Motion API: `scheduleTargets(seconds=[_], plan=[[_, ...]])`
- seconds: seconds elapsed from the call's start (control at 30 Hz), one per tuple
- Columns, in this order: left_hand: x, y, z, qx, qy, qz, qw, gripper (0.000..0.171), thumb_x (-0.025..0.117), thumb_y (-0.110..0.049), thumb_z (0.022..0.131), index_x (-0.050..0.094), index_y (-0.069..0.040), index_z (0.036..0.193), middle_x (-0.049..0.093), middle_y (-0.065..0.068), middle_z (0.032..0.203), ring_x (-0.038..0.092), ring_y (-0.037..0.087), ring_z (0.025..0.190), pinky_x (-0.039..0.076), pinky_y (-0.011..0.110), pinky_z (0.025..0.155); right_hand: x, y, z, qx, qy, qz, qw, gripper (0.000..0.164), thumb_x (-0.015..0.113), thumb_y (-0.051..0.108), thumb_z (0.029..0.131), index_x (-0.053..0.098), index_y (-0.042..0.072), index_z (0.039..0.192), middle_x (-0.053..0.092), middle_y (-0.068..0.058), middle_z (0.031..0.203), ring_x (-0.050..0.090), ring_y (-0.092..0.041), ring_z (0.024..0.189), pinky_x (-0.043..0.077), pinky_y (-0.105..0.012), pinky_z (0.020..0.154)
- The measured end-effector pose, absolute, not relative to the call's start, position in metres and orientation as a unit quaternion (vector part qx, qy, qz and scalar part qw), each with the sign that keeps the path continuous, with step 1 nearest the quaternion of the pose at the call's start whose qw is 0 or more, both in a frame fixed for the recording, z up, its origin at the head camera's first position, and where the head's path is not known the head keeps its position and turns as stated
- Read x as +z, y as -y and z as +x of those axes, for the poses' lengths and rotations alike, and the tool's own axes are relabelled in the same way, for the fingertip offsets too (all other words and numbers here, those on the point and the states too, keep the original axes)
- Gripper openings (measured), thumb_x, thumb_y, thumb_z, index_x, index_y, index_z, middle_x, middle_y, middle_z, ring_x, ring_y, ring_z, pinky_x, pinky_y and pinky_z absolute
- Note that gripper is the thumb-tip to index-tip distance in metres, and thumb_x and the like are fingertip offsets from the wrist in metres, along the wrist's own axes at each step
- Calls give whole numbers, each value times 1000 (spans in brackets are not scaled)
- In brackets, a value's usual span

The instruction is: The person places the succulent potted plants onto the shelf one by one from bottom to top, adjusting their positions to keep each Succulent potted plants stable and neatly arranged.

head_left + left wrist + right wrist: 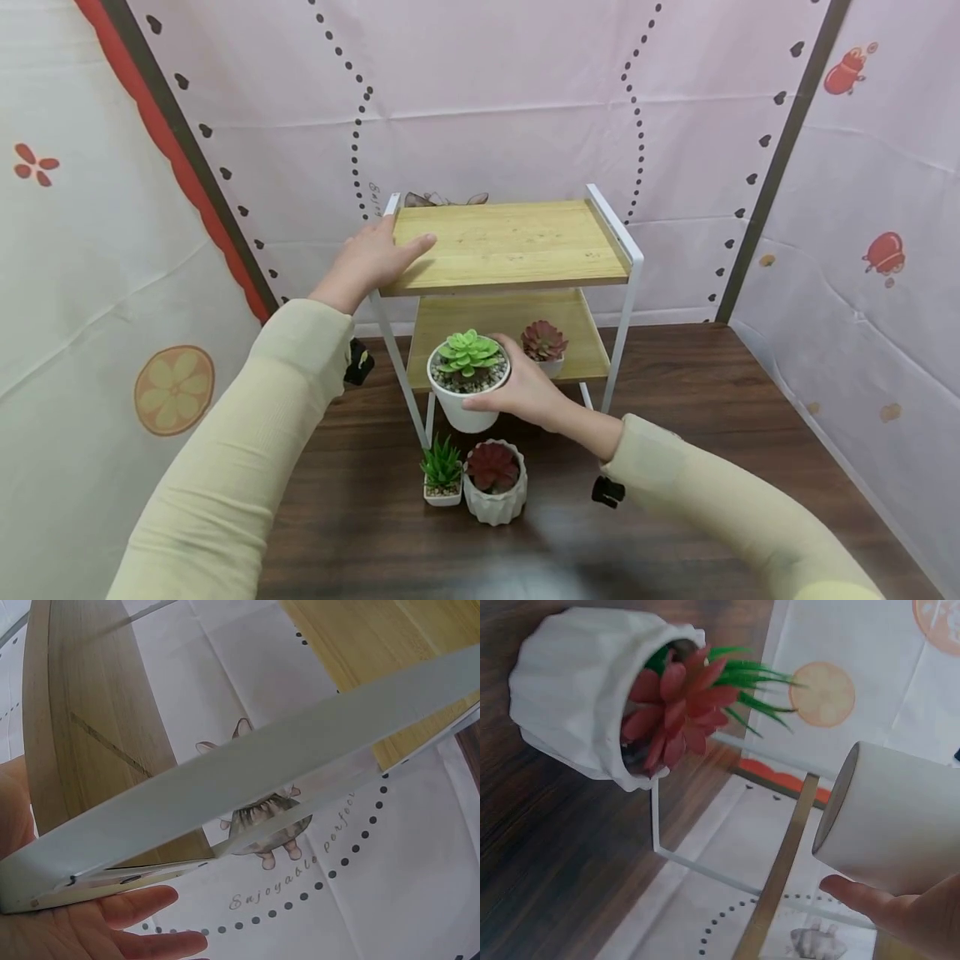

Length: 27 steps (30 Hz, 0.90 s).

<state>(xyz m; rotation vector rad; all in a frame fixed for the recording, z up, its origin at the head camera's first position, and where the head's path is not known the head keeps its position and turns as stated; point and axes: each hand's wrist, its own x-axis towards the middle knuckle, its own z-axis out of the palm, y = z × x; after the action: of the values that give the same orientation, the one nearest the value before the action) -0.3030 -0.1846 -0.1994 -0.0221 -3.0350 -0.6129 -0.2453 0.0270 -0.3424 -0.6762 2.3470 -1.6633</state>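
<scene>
My right hand (525, 392) grips a white round pot (467, 410) from its right side, thumb in front. The pot holds a light green succulent (469, 353) in pebbles and hangs in the air before the lower shelf. In the right wrist view the white pot (892, 817) is seen from below, above the thumb. My left hand (377, 255) rests on the left front corner of the wooden top shelf (510, 246), thumb over the board. In the left wrist view, the left hand's straight fingers (142, 904) extend past the white side rail (187, 791).
A dark red succulent (543, 340) stands on the lower shelf (465, 315). On the dark wooden table (600, 550), in front of the rack, a spiky green plant (442, 468) in a square pot stands beside a red succulent in a ribbed white pot (497, 505). Printed cloth (495, 75) hangs around.
</scene>
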Motion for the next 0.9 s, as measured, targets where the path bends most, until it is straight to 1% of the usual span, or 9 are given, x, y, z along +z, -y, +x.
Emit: scheduleTargets(seconds=[0.17, 0.33, 0.6, 0.83, 0.9], plan=[[-198, 185, -302, -197, 980, -4, 22, 89, 34, -63, 88, 7, -1, 146, 14, 25, 149, 14, 44, 135, 13, 57, 109, -343, -14, -259, -578, -778, -228, 85, 86, 79, 21, 69, 31, 11, 139, 43, -9, 133, 46, -23, 119, 43, -41, 95], [-197, 185, -302, -199, 980, -4, 26, 88, 35, -62, 88, 8, -1, 146, 16, 25, 149, 15, 45, 135, 15, 58, 108, -345, -2, -270, -601, -759, -237, 83, 81, 79, 17, 70, 33, 12, 137, 45, -7, 131, 47, -21, 117, 44, -40, 93], [-197, 184, -302, -193, 981, -6, 26, 89, 34, -63, 88, 8, 0, 146, 18, 27, 148, 18, 46, 133, 18, 58, 107, -347, 10, -281, -597, -765, -231, 65, 79, 79, 19, 70, 35, 12, 135, 46, -6, 128, 49, -20, 114, 45, -38, 91], [-198, 184, -302, -194, 981, -4, 26, 89, 34, -63, 88, 8, -1, 146, 17, 26, 148, 18, 47, 133, 19, 58, 107, -346, 13, -283, -608, -760, -212, 90, 93, 76, 17, 73, 17, 13, 145, 34, -10, 140, 42, -25, 123, 41, -43, 97], [-198, 184, -302, -195, 980, -4, 26, 89, 34, -63, 88, 9, -1, 146, 18, 26, 148, 18, 46, 133, 19, 58, 107, -351, 15, -288, -613, -757, -207, 90, 93, 76, 18, 73, 18, 14, 145, 34, -9, 140, 42, -25, 122, 41, -42, 96]])
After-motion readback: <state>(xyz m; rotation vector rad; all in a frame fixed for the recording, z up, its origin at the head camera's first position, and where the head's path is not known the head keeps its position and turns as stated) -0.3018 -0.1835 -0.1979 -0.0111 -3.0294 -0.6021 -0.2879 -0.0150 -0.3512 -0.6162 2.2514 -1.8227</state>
